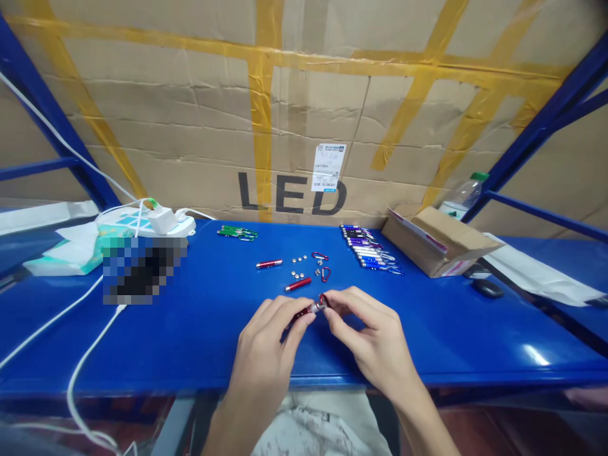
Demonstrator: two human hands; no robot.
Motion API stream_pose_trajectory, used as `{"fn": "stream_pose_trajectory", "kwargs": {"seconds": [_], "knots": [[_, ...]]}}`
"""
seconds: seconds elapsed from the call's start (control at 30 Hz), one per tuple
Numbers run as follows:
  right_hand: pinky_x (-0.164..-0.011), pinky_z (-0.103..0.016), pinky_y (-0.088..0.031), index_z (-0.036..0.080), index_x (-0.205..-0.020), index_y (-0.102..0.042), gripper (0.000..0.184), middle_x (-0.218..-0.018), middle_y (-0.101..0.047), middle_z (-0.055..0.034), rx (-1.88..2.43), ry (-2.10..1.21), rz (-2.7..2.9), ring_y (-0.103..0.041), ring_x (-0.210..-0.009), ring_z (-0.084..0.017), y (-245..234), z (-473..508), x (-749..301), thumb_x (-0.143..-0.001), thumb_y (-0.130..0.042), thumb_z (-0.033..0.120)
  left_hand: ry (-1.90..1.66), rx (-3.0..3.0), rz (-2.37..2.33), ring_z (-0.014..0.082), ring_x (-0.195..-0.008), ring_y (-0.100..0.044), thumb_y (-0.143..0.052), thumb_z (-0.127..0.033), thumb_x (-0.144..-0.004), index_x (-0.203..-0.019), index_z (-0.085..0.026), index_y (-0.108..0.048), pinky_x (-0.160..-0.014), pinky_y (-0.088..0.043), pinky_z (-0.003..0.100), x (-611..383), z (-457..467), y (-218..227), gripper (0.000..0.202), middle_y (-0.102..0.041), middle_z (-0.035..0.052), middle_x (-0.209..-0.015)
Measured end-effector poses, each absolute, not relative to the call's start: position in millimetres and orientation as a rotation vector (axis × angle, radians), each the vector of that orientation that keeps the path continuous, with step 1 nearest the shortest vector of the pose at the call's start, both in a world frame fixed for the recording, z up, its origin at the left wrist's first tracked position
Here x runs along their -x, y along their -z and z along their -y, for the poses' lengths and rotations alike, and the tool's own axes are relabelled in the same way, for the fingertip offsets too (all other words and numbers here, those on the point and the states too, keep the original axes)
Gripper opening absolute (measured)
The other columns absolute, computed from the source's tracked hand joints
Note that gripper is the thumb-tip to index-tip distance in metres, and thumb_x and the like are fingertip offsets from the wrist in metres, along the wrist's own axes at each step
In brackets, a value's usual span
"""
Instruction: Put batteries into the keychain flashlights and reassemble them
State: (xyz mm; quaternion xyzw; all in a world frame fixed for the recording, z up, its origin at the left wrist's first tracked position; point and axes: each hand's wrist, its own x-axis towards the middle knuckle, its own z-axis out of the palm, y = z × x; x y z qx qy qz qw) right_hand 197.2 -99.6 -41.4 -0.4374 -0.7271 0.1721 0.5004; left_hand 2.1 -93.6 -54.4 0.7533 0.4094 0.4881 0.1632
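Observation:
My left hand (pixel 268 332) pinches the body of a small red flashlight (pixel 301 313) above the front part of the blue table. At its silvery end, my right hand (pixel 373 326) pinches the end cap with a red carabiner (pixel 323 299); whether cap and body are joined I cannot tell. Just beyond my hands lie a red flashlight tube (pixel 298 284) and another red flashlight (pixel 269 263). Beside them are several button cells (pixel 298 275) and two loose red carabiners (pixel 320 256) with small metal caps.
Finished-looking flashlights in several colours (pixel 370 249) lie in a row at back right, green ones (pixel 232 232) at back left. An open cardboard box (pixel 418 244) and a black mouse (pixel 487 288) stand right. Left are a power strip (pixel 183 224), tissue pack (pixel 71 253) and white cable (pixel 78 370).

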Motion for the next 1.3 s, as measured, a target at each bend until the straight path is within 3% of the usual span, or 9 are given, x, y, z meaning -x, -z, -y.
{"fn": "stream_pose_trajectory", "kwargs": {"seconds": [0.17,0.33,0.47,0.83,1.03,1.3], "knots": [[-0.079,-0.028,-0.056,0.024,-0.120,-0.074,0.016,-0.097,-0.071,-0.0026,1.077,-0.425,1.868,-0.068,-0.085,-0.016,34.2,99.6,-203.0,-0.107,-0.066,0.023,-1.453,-2.125,-1.220,0.0187,-0.096,-0.070,-0.064,-0.024,-0.108,-0.115,-0.026,-0.074,-0.089,-0.052,0.030,-1.5,92.0,58.2,0.013,-0.079,0.0003,-0.107],[-0.095,-0.030,-0.057,0.028,-0.136,-0.071,0.028,-0.117,-0.070,-0.0062,1.106,-0.405,2.033,-0.070,-0.106,-0.019,22.2,100.4,-209.7,-0.112,-0.058,0.022,-1.444,-2.112,-1.294,0.0197,-0.095,-0.069,-0.062,-0.024,-0.109,-0.116,-0.026,-0.075,-0.086,-0.052,0.031,1.2,95.3,62.5,0.015,-0.078,0.0007,-0.105],[-0.095,-0.031,-0.057,0.030,-0.139,-0.069,0.031,-0.117,-0.070,-0.0063,1.117,-0.420,2.078,-0.070,-0.107,-0.020,24.1,102.3,-207.7,-0.114,-0.051,0.024,-1.405,-2.115,-1.326,0.0199,-0.094,-0.069,-0.057,-0.023,-0.110,-0.117,-0.026,-0.075,-0.087,-0.052,0.032,3.8,101.2,65.2,0.019,-0.077,0.0016,-0.106],[-0.090,-0.029,-0.053,0.028,-0.113,-0.060,0.016,-0.109,-0.067,-0.0021,1.231,-0.563,2.014,-0.065,-0.099,-0.018,31.6,107.5,-199.5,-0.117,-0.044,0.030,-1.397,-2.113,-1.332,0.0183,-0.089,-0.070,-0.058,-0.023,-0.110,-0.113,-0.025,-0.076,-0.082,-0.053,0.030,5.6,105.4,63.8,0.018,-0.077,0.0001,-0.099],[-0.091,-0.028,-0.052,0.027,-0.112,-0.058,0.017,-0.107,-0.065,-0.0016,1.238,-0.638,1.915,-0.064,-0.096,-0.017,37.0,112.3,-194.2,-0.118,-0.043,0.031,-1.343,-2.090,-1.380,0.0190,-0.090,-0.071,-0.059,-0.024,-0.109,-0.111,-0.026,-0.077,-0.082,-0.054,0.031,5.0,109.1,63.6,0.019,-0.078,0.0002,-0.100],[-0.098,-0.032,-0.053,0.028,-0.118,-0.059,0.016,-0.117,-0.067,-0.0044,1.234,-0.678,1.899,-0.065,-0.109,-0.020,39.6,116.6,-197.6,-0.117,-0.044,0.032,-1.375,-2.185,-1.317,0.0197,-0.091,-0.073,-0.062,-0.028,-0.109,-0.117,-0.028,-0.077,-0.083,-0.056,0.031,13.8,109.3,70.0,0.017,-0.080,0.0016,-0.105]]}}
